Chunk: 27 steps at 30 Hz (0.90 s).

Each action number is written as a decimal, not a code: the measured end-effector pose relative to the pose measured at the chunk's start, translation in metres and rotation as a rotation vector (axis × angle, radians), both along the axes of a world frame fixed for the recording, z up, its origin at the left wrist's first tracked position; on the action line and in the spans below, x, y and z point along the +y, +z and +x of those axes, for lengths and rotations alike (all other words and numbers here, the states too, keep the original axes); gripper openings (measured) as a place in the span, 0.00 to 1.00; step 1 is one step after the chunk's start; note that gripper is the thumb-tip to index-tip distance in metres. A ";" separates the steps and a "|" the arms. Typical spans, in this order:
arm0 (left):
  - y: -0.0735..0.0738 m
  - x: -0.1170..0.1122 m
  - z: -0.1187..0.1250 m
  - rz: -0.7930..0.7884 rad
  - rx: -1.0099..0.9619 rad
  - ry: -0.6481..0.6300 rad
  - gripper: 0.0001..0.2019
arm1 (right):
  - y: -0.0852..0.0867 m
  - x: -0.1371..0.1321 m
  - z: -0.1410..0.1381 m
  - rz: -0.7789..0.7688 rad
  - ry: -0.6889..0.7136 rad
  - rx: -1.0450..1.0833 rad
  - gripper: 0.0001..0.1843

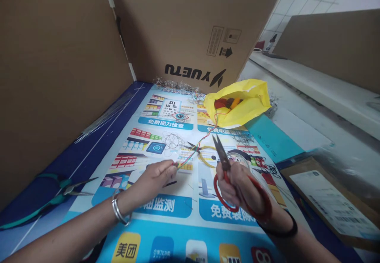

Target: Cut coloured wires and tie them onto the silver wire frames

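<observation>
My left hand [157,174] pinches the end of a bundle of thin coloured wires [194,149] that runs up and right into a yellow plastic bag [249,100]. A silver bangle sits on that wrist. My right hand [240,187] grips red-handled scissors [225,168], blades slightly apart and pointing up toward the wires, just right of them. A second pair of scissors with yellow handles [204,154] lies on the printed poster [166,211] under the wires.
Cardboard walls [59,57] stand at the left and back. Green-handled pliers [62,191] lie at the left on the blue surface. Tangles of thin wire [173,139] lie on the poster. A flat cardboard parcel with a label [332,203] is at the right.
</observation>
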<state>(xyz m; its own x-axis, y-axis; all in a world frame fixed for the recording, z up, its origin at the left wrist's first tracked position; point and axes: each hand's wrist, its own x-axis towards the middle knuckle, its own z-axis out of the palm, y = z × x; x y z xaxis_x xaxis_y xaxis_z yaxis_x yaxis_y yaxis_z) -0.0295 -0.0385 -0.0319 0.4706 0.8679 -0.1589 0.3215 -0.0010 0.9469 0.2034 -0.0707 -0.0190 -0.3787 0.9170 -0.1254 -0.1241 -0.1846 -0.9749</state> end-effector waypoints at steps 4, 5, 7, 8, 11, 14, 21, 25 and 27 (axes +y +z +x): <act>0.005 0.002 -0.001 -0.091 -0.195 0.004 0.16 | 0.005 0.001 -0.003 0.043 0.173 -0.171 0.21; 0.006 0.001 -0.001 -0.096 -0.228 0.012 0.15 | 0.004 0.002 -0.005 0.050 0.194 -0.207 0.20; 0.005 0.001 -0.001 -0.092 -0.297 0.064 0.15 | 0.003 0.002 -0.007 0.076 0.196 -0.257 0.20; 0.005 0.001 -0.002 -0.096 -0.332 0.096 0.14 | 0.002 0.002 -0.007 0.085 0.188 -0.276 0.20; 0.002 0.001 -0.003 -0.131 -0.424 0.190 0.12 | 0.001 0.001 -0.007 0.053 0.202 -0.344 0.20; 0.001 0.000 -0.004 -0.181 -0.452 0.276 0.13 | 0.004 0.001 -0.007 -0.023 0.281 -0.411 0.20; 0.007 -0.001 -0.004 -0.246 -0.576 0.341 0.12 | 0.014 -0.003 -0.014 -0.041 0.368 -0.434 0.23; 0.004 0.000 -0.005 -0.293 -0.629 0.327 0.12 | 0.011 -0.003 -0.013 -0.025 0.384 -0.525 0.20; 0.003 0.000 -0.006 -0.283 -0.618 0.329 0.12 | 0.006 -0.001 -0.010 0.049 0.369 -0.603 0.19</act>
<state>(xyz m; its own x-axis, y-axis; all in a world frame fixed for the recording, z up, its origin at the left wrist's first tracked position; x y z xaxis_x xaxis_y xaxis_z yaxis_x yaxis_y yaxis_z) -0.0350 -0.0389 -0.0285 0.2701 0.9443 -0.1880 -0.3263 0.2735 0.9048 0.1932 -0.0717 -0.0129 -0.5433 0.7520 -0.3733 0.5022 -0.0651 -0.8623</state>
